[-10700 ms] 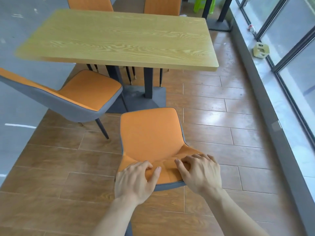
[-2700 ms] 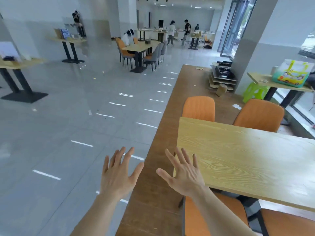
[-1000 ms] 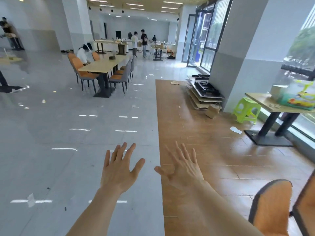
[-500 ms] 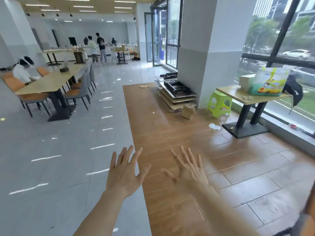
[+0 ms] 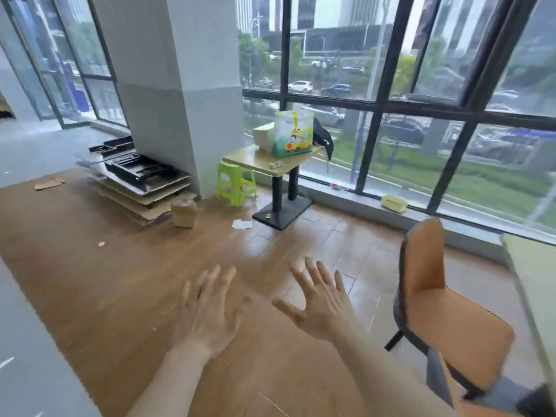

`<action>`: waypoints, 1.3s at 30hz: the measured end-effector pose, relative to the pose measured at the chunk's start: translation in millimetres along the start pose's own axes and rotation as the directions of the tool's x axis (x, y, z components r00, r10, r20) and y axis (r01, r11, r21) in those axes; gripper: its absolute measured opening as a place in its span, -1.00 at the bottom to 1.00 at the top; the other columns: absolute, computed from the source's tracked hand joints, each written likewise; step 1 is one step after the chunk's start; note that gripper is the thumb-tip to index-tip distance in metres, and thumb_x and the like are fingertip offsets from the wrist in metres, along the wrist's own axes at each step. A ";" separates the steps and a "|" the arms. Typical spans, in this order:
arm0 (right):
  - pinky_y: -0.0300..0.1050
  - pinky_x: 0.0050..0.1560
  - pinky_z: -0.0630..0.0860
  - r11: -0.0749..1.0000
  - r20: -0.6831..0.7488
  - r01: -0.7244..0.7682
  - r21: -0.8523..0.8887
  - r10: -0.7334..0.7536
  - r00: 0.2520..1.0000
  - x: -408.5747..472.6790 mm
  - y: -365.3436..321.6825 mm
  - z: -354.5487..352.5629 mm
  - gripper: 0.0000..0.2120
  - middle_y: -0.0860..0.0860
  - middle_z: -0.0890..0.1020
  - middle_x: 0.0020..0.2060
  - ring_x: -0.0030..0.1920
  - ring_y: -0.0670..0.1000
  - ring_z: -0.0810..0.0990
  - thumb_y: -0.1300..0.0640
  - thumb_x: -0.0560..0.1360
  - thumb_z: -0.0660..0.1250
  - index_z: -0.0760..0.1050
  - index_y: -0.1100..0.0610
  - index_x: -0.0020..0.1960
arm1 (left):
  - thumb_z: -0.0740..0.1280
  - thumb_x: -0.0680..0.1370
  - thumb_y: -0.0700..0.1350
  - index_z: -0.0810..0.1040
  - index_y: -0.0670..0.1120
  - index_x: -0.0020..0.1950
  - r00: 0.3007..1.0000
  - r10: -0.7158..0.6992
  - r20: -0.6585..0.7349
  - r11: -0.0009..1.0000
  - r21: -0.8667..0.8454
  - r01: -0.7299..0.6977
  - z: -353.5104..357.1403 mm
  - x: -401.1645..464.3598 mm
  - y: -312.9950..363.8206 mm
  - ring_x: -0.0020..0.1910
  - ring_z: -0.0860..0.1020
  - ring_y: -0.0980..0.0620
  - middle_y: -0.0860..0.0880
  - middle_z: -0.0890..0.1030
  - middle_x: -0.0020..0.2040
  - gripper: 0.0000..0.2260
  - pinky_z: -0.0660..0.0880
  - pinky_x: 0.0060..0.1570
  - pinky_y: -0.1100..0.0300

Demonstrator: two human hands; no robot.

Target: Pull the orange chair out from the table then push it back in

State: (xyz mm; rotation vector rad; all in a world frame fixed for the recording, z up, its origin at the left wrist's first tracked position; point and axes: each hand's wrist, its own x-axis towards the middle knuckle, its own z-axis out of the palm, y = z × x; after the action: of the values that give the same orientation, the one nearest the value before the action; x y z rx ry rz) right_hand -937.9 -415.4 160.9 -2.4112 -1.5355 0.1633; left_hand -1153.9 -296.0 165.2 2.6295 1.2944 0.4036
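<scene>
Left hand [image 5: 207, 311] and right hand [image 5: 322, 308] held out empty, fingers spread, apart from chair [image 5: 445, 314] at table [image 5: 535, 284]; printed bag's [image 5: 293, 133] contents unreadable.

printed bag [image 5: 293, 134] on side table, lettering blurred, no readable text

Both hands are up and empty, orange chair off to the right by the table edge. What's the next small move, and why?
Probably swing right and reach for the backrest of the orange chair. The left hand and right hand are spread over bare floor, holding nothing, while the chair stands beside the table at the right edge, untouched.
</scene>
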 end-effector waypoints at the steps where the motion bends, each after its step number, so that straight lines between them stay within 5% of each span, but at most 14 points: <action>1: 0.24 0.62 -0.30 0.999 -0.007 -0.047 -0.001 0.047 0.999 10.7 7.5 -1.6 0.05 -0.04 -0.14 0.69 0.67 0.06 -0.23 -0.74 0.26 -0.34 -0.19 -0.29 0.65 | -0.27 0.49 0.50 -0.03 0.26 0.63 0.999 0.031 0.012 0.999 -0.005 -0.031 5.1 23.5 1.9 0.64 -0.11 0.02 0.08 -0.01 0.68 -0.27 -0.27 0.57 -0.01; 9: 0.29 0.63 -0.15 0.844 -0.104 -0.536 0.012 0.534 0.839 35.8 111.3 -35.6 -0.07 -0.08 -0.13 0.69 0.67 0.04 -0.21 -0.69 0.40 -0.17 -0.20 -0.29 0.64 | -0.20 0.51 0.49 0.04 0.25 0.62 0.882 0.451 0.137 0.888 -0.166 -0.429 68.8 201.1 108.6 0.63 -0.03 0.02 0.07 0.09 0.66 -0.29 -0.18 0.58 -0.03; 19: 0.25 0.63 -0.19 0.338 -0.125 -0.930 0.141 0.938 0.322 -122.7 222.8 -43.4 -0.02 -0.04 -0.12 0.70 0.67 0.06 -0.20 -0.69 0.38 -0.18 -0.09 -0.23 0.68 | -0.23 0.51 0.48 0.02 0.22 0.63 0.419 0.874 0.247 0.483 -0.344 -0.806 161.2 171.4 328.3 0.63 -0.05 0.07 0.10 0.05 0.66 -0.27 -0.21 0.60 -0.02; 25: 0.24 0.64 -0.14 0.019 -0.050 -0.969 0.247 0.999 0.007 -219.2 252.2 -7.7 -0.01 0.01 -0.14 0.69 0.67 0.11 -0.17 -0.68 0.40 -0.23 -0.10 -0.18 0.69 | -0.12 0.55 0.47 -0.01 0.27 0.62 0.126 0.923 0.362 0.270 -0.379 -0.885 225.3 113.2 420.7 0.64 -0.07 0.06 0.12 0.05 0.66 -0.34 -0.13 0.60 -0.06; 30: 0.22 0.64 -0.10 -0.184 0.039 -0.940 0.288 0.983 -0.181 -260.3 248.4 39.8 0.03 0.04 -0.09 0.70 0.68 0.12 -0.13 -0.68 0.37 -0.30 -0.08 -0.15 0.69 | -0.32 0.42 0.56 0.01 0.27 0.62 -0.074 0.911 0.406 0.116 -0.425 -0.898 280.4 71.0 450.4 0.63 0.01 0.07 0.13 0.09 0.66 -0.17 -0.08 0.61 -0.05; 36: 0.19 0.65 -0.15 -0.310 0.168 -0.880 0.360 0.949 -0.266 -261.8 240.7 90.7 0.04 0.02 0.04 0.69 0.68 0.06 -0.11 -0.69 0.38 -0.24 0.11 -0.12 0.67 | -0.24 0.46 0.55 0.07 0.27 0.61 -0.255 0.831 0.494 0.031 -0.499 -0.866 334.1 44.4 438.7 0.60 0.11 0.05 0.14 0.15 0.64 -0.23 0.01 0.59 -0.02; 39: 0.22 0.64 -0.04 -0.350 0.270 -0.857 0.379 0.927 -0.260 -245.7 235.2 120.2 0.06 0.02 0.32 0.61 0.64 0.10 0.13 -0.69 0.37 -0.26 0.29 -0.10 0.61 | -0.21 0.47 0.54 0.36 0.23 0.49 -0.332 0.786 0.522 -0.007 -0.529 -0.848 355.0 41.2 430.1 0.45 0.38 -0.01 0.11 0.41 0.50 -0.24 0.35 0.42 -0.03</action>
State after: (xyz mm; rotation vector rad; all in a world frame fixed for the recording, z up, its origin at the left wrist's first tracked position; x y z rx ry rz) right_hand -867.8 -709.8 -35.5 -2.3336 1.0336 0.5323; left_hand -695.2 -538.2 -43.6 2.5963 -1.2058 -0.6867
